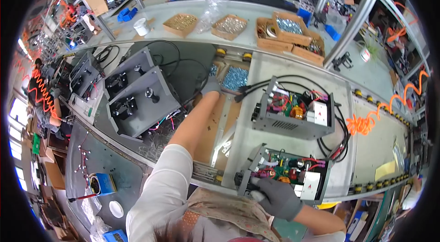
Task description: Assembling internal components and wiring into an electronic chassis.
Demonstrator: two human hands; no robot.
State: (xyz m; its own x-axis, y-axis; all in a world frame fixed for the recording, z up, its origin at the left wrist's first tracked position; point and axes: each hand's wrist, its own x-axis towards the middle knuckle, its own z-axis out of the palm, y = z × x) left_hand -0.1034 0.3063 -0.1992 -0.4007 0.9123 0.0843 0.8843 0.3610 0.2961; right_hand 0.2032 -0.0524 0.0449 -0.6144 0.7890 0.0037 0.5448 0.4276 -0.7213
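Reaching out toward twelve o'clock, the gloved left hand [211, 85] sits at the edge of a tray of silvery screws [235, 78]; whether its fingers are closed on anything I cannot tell. The gloved right hand [276, 197] is wrapped around the near left corner of an open grey electronics chassis [286, 174] at five o'clock on the surface [376, 146]. A second open chassis [293, 108] lies just beyond it at two o'clock, black cables trailing. Grey panels with knobs [137, 95] rest at nine o'clock.
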